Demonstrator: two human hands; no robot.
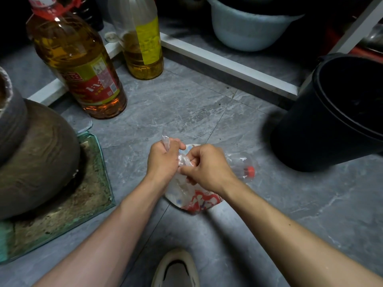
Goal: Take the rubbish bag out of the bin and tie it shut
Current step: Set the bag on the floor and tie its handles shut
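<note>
A clear rubbish bag (187, 195) lies on the grey tiled floor in front of me, with red-and-white packaging and a red-capped plastic bottle (246, 167) inside it. My left hand (163, 160) is closed on one twisted end of the bag's mouth, which sticks up above the fist. My right hand (207, 166) pinches the other end right beside it. The black bin (335, 112) stands at the right, tilted, dark inside with no bag showing.
Two large oil bottles (78, 65) (143, 42) stand at the back left. A big brown clay jar (35, 158) sits on a glass slab at the left. A pale basin (248, 27) rests under a white-framed shelf. My shoe (176, 270) is at the bottom.
</note>
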